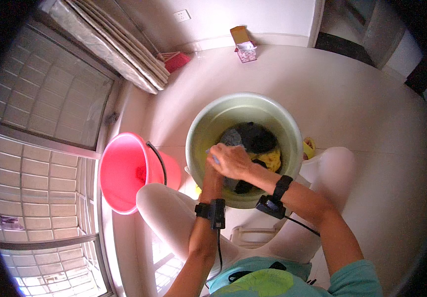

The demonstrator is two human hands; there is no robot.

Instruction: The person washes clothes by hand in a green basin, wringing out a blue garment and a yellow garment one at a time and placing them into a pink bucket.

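My right hand (234, 160) is above the left inner side of a pale green plastic tub (291, 137), its fingers curled around a small blue-grey piece (214, 157), apparently cloth. Against it and mostly hidden beneath is my left hand (215, 171); its fingers do not show clearly. Down in the tub lie black clothes (258, 137), a grey cloth (231, 138) and a yellow cloth (271, 160). Another dark cloth (244, 187) is below my right wrist.
A red plastic bucket (120, 170) with a black handle stands left of the tub, by the barred window (42, 185). A small open cardboard box (247, 52) and a red dustpan (176, 62) are near the far wall. Cables trail from both wrist straps.
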